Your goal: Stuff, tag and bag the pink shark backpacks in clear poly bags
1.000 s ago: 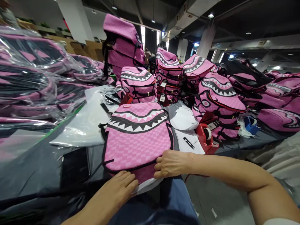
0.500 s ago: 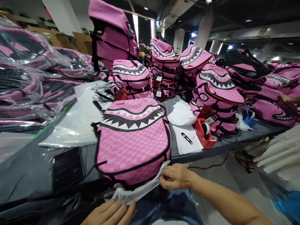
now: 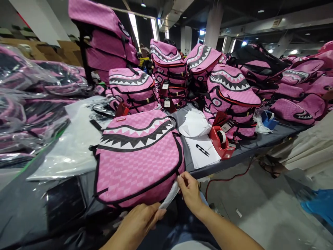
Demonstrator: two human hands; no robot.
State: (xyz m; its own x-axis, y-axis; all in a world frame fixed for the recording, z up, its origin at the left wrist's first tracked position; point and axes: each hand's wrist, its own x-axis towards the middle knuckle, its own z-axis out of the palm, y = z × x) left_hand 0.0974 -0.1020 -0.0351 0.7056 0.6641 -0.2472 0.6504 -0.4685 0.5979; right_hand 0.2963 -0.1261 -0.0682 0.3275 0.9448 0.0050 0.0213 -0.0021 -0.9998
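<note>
Two hands, one white strip: the right hand pinches its upper end, the left hand closes over its lower one, perhaps holding it straight between them. The left fingertips are tucked from view, so their exact hold is hard to read. Just beyond sits the pink backpack, teeth print up at the table's near side, bottom toward the wearer, probably for easy reach; its underside is hidden. Right of it, black snips lie on white sheets beside a red tape dispenser, likely kept handy. To the left, a dark flat object, too dim to name. Stacked backpacks crowd behind; pale clothing is cut off at the right edge.
</note>
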